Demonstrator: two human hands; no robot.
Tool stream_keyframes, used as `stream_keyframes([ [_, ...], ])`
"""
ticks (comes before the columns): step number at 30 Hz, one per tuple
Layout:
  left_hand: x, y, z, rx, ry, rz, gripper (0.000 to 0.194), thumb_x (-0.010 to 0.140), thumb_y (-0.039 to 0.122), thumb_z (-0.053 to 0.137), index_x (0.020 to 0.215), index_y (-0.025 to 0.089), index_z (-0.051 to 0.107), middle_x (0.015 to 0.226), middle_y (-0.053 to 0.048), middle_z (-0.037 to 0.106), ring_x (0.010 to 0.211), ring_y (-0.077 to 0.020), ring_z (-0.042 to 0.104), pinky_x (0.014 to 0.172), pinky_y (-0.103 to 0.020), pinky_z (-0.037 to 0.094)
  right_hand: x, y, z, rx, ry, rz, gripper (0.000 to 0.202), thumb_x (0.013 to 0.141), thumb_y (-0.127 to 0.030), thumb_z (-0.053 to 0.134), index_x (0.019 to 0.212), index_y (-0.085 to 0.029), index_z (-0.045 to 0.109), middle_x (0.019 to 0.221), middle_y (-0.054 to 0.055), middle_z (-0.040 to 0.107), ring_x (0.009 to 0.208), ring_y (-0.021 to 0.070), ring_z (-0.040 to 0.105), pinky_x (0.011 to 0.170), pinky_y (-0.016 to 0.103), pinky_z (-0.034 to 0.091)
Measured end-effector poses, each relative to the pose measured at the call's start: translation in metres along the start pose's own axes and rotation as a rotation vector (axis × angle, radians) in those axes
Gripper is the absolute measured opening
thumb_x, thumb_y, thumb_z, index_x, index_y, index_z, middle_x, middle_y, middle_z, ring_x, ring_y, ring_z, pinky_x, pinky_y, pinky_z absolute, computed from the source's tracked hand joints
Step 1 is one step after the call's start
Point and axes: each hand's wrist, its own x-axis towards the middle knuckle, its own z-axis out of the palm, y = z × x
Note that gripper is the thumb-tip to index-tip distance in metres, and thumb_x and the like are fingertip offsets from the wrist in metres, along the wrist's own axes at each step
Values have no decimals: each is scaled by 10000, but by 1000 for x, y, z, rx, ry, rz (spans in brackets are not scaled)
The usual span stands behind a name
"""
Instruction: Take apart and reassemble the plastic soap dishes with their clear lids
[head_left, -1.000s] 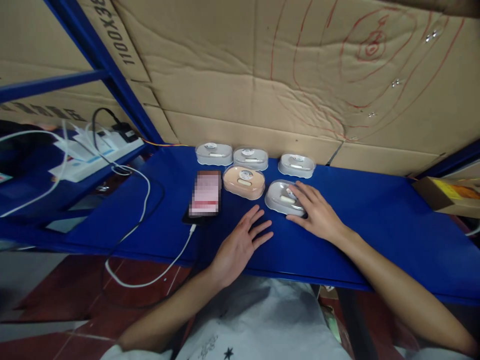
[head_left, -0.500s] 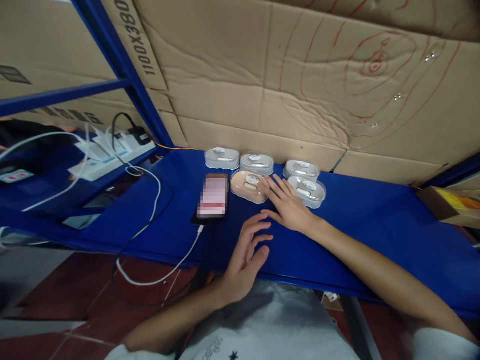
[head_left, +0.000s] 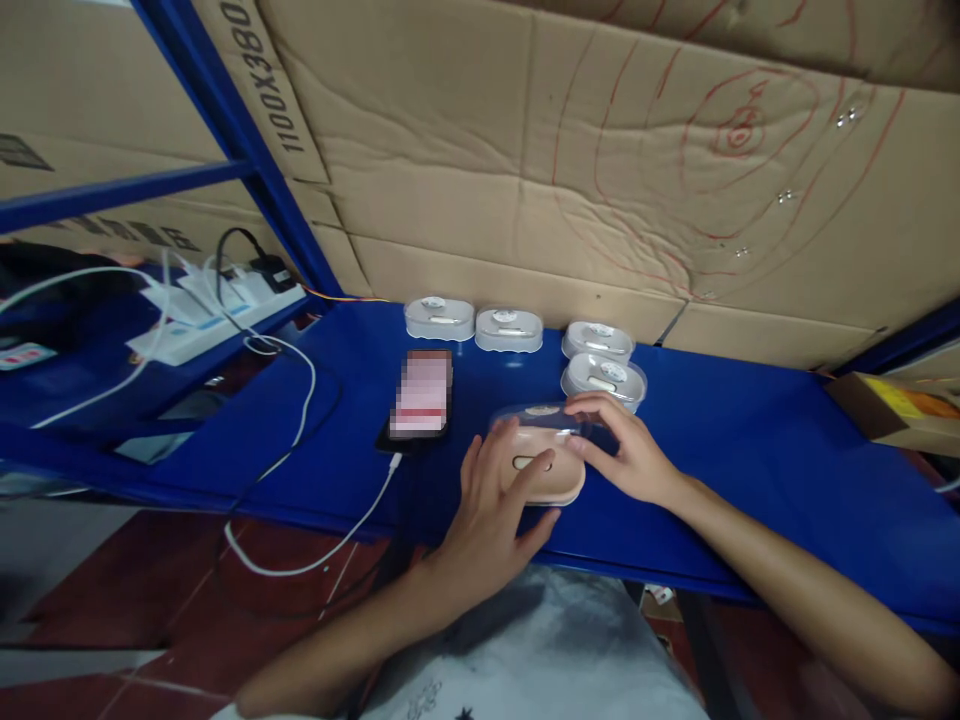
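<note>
A peach oval case [head_left: 564,487] with a pale, narrow oval piece on top is near the front of the blue table. Its clear plastic lid [head_left: 541,416] is tilted up at the far side, bearing a round white sticker. My right hand [head_left: 630,450] pinches the lid at its right end between thumb and fingers. Around the case's left side and over its top lies my left hand [head_left: 484,505], one fingertip by the pale piece. Just behind my right hand stands a grey oval case [head_left: 619,383], with another grey case [head_left: 598,342] behind it.
Two more grey cases, left [head_left: 439,320] and right [head_left: 508,330], stand at the back. A phone [head_left: 420,395] with a white cable [head_left: 311,565] lies left of my hands. Far left is a loaded power strip [head_left: 169,340]; a cardboard box [head_left: 892,415] sits far right. Cardboard [head_left: 450,150] walls the back.
The peach case has come from the back group toward me. My right hand now grips its clear lid, which is tilted up. My left hand has moved onto the case.
</note>
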Motion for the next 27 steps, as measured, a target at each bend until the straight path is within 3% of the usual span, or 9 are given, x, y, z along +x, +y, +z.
stream_keyframes([
  [3, 0, 0, 3, 82, -59, 3, 595, 996, 255, 646, 1546, 223, 421, 1741, -249, 172, 1618, -450, 211, 1236, -739, 250, 21, 15, 10, -53, 44, -35, 279, 1022, -346, 660, 1280, -269, 586, 1269, 118, 670, 1238, 297, 643, 1061, 536, 553],
  [8, 1, 0, 0, 104, -132, -29, 469, 993, 273, 638, 1443, 243, 509, 1681, -222, 363, 1585, -419, 316, 1222, -748, 266, 55, 46, 42, -99, 15, -21, 253, 1000, -293, 648, 1232, -220, 577, 1241, 148, 653, 1188, 301, 654, 1035, 539, 558],
  [12, 3, -1, -5, 98, -190, -67, 414, 982, 256, 647, 1384, 252, 549, 1661, -195, 409, 1572, -424, 344, 1209, -752, 305, 68, 52, 53, -94, -18, 1, 165, 1021, -243, 582, 1178, -212, 623, 1177, 126, 680, 1124, 284, 682, 1011, 522, 572],
  [16, 3, -4, -6, 14, -167, -49, 397, 1012, 237, 616, 1397, 224, 517, 1626, -199, 436, 1559, -369, 378, 1217, -634, 408, 55, 30, 39, -72, -54, -44, 211, 1089, -279, 491, 1212, -218, 652, 1251, 126, 688, 1210, 262, 666, 1065, 489, 547],
  [20, 2, -5, -5, -30, -62, -106, 571, 1022, 318, 644, 1531, 246, 397, 1689, -211, 316, 1537, -357, 423, 1169, -557, 503, 22, 3, 21, -87, -209, -203, 223, 1094, -332, 525, 1164, -213, 700, 1370, 142, 655, 1356, 296, 588, 1111, 517, 503],
  [23, 2, -5, -5, -26, -38, -104, 601, 1029, 318, 637, 1565, 276, 368, 1706, -201, 280, 1553, -368, 401, 1170, -563, 502, 4, -5, 17, -82, -293, -232, 350, 1026, -457, 656, 1264, -201, 680, 1429, 157, 638, 1425, 332, 532, 1151, 559, 467],
  [27, 1, -5, -7, -6, -22, -64, 562, 1035, 258, 614, 1551, 254, 391, 1698, -214, 277, 1558, -367, 386, 1169, -561, 498, -1, -4, 17, -42, -310, -188, 555, 909, -543, 787, 1335, -212, 658, 1424, 154, 643, 1431, 335, 526, 1161, 553, 462],
])
